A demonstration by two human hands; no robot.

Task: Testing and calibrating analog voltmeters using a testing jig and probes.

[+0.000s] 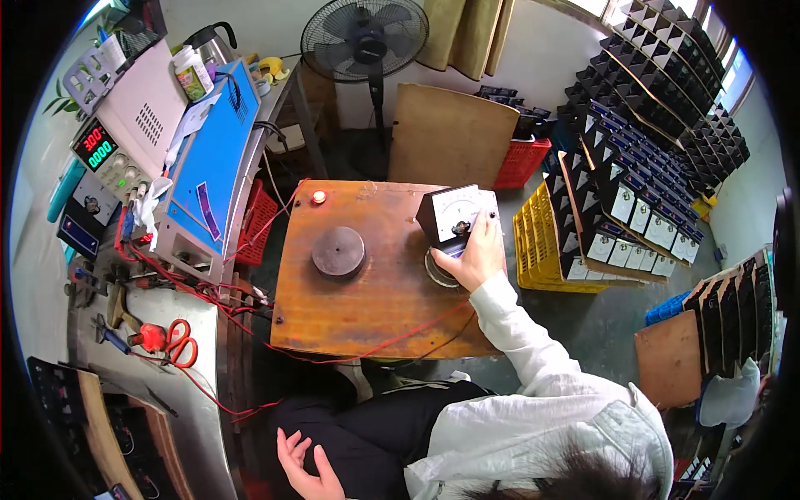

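My right hand (475,254) grips an analogue panel meter (443,206) with a black case and white dial, at the right of the wooden work table (375,308). A round metal-rimmed piece (437,272) lies beneath it, partly hidden by the hand. A dark round disc (337,248) sits on the left half of the table, and a lit button (318,197) is at the back left corner. My left hand (304,462) is low over my dark-trousered lap, fingers apart and holding nothing.
Left: a bench (179,367) with a power supply (108,150), blue instrument (217,158), red wires and scissors (183,350). Behind: a standing fan (365,37), board (450,133) and red crate (521,167). Right: a yellow crate (533,242) and stacked trays of meters (625,208).
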